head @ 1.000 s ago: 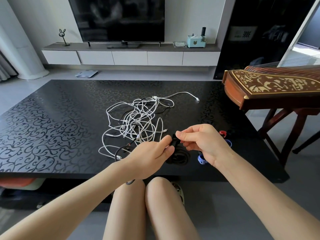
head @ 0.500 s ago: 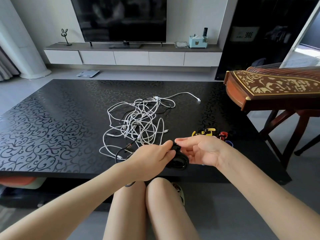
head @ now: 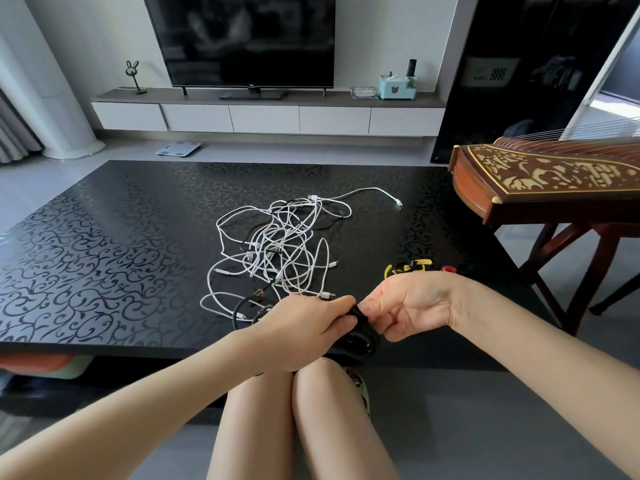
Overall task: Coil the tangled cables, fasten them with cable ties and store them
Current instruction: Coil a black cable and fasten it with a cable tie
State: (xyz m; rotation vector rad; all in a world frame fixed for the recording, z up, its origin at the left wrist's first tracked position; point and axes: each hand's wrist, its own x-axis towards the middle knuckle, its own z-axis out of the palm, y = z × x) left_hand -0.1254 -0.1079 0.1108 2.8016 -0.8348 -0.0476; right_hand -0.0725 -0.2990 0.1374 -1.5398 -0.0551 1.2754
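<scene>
Black cable coil (head: 362,339) at the near table edge, centre, held between both hands. Glossy round cord wound in a tight oval. The long axis runs roughly far to near, with the lower end tipped slightly right; the upper part is hidden by fingers. A loose black tail (head: 242,308) curves left from under the left hand onto the table.

Left hand (head: 304,327): back up, fingers curled round the coil's left side, thumb on top. Right hand (head: 408,306): palm turned toward the camera, fingers bent, pinching the coil's upper right.

White cables (head: 277,251) are thin and smooth, in a loose tangle at mid-table just beyond the hands. One end (head: 398,203) strays far right.

Ties (head: 412,266): small yellow and black strips just beyond the right hand. A red one (head: 449,269) lies beside them.

Table (head: 104,237): glossy black with a scroll pattern. Zither (head: 554,178): brown wood with pale inlay, on a stand at right.
</scene>
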